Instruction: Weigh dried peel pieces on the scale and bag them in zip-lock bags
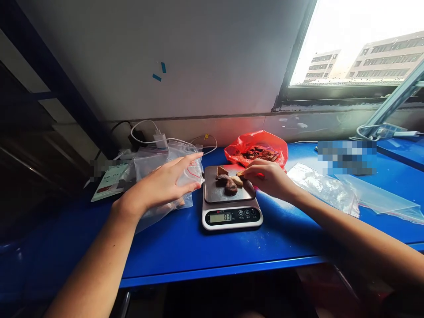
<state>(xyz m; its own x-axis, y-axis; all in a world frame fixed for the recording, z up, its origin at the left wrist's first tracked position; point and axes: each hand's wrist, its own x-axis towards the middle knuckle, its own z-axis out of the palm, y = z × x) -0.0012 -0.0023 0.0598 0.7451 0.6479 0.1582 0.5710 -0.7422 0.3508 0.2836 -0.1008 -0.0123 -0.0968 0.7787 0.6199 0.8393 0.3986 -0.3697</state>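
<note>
A white kitchen scale (232,215) with a steel plate stands on the blue table, and its display reads 8.3. On the plate lie several brown, scaly pieces (231,187) that look like snake fruit peel, some with the pale inner side up. My right hand (270,175) reaches over the plate's right side, thumb and fingers pinching a small tan piece of peel (240,174). To the left of the scale, my left hand (168,179) hovers with thumb and fingers apart, in front of clear zip bags (149,163). It holds nothing that I can see.
Behind the scale sits a red plastic bag (228,152) with more brown pieces (260,153). Clear plastic bags (326,185) lie at right. A phone (111,179) with a timer leans at left, near a white charger (161,140) and cables. The table's front edge (218,267) runs nearby.
</note>
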